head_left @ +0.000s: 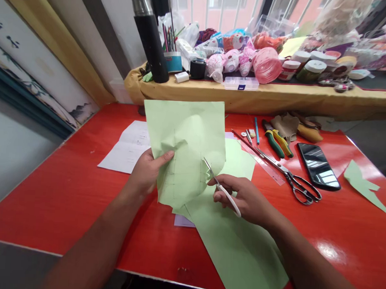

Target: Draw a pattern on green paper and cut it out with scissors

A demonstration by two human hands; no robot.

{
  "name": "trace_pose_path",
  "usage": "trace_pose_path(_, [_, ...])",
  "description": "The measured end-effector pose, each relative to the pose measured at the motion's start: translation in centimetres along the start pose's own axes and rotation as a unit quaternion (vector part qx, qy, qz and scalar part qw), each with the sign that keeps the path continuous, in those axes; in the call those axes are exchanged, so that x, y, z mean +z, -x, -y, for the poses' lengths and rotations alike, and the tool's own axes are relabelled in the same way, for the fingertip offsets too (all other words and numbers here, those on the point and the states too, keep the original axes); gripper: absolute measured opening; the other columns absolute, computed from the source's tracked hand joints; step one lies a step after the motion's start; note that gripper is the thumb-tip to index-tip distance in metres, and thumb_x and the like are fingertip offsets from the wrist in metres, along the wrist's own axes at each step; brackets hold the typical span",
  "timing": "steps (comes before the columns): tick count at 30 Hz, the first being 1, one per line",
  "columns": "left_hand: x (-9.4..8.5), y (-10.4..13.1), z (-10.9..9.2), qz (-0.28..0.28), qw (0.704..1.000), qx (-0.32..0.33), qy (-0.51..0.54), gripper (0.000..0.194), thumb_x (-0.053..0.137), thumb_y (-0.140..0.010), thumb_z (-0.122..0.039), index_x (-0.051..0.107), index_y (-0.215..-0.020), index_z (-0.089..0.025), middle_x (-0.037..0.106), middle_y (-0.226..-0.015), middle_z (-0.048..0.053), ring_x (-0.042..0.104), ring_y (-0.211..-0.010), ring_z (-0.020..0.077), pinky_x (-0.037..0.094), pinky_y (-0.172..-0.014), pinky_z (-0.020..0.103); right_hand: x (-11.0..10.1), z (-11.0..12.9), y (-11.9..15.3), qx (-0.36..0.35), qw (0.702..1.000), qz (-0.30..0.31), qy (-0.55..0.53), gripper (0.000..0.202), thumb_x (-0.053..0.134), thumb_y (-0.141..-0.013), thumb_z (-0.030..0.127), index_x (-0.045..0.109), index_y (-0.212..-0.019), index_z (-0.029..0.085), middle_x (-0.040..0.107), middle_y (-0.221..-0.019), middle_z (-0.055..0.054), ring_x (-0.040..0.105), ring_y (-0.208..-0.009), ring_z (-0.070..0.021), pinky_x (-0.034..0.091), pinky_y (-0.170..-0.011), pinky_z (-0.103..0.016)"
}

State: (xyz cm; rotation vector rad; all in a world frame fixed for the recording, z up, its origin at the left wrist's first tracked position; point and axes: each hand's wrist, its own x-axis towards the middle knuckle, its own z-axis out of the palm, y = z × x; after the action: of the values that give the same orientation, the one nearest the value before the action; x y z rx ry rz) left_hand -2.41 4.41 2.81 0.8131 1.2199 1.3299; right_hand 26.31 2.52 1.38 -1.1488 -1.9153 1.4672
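My left hand (148,170) grips the left edge of a light green paper sheet (189,122), its thumb on the front face. The sheet is raised above the red table and bears thin pencil lines. In my right hand (238,196) are small white-handled scissors (228,199), fingers closed around the handle. Their blades point up and left at the sheet's lower right part, where the edge is cut and curled. Beneath lies a larger green sheet (239,246), reaching the table's front edge.
On the red table (64,189), a white paper (124,151) lies left. Large scissors (302,184), pliers (279,142), a phone (319,165) and a green scrap (365,188) are right. A black thermos (151,43) and jars stand on the back ledge.
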Motion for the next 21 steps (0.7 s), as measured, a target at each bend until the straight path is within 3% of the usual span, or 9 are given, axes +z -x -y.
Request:
trace_pose_path(6, [-0.85,-0.84,-0.15,0.056,0.996,-0.068,0.017,0.043,0.096,-0.078,-0.034,0.084,-0.116,-0.019,0.085,-0.120,0.014,0.081,-0.110,0.0378,0.065,-0.102,0.055,-0.03,0.28,0.26,0.011,0.999,0.030,-0.036,0.044,0.078,-0.097,0.065,0.078,-0.112,0.024,0.069,-0.077,-0.001,0.063,-0.065,-0.0182,0.053,-0.061,-0.031])
trace_pose_path(21, [-0.91,-0.64,-0.77,0.079,0.990,-0.112,0.041,0.046,0.094,-0.079,-0.030,0.083,-0.121,-0.017,0.084,-0.123,0.017,0.080,-0.112,0.0410,0.067,-0.100,0.057,-0.03,0.60,0.22,0.035,0.997,0.047,-0.060,0.052,0.077,-0.094,0.070,0.078,-0.112,0.022,0.072,-0.076,-0.003,0.065,-0.063,-0.0174,0.057,-0.061,-0.031])
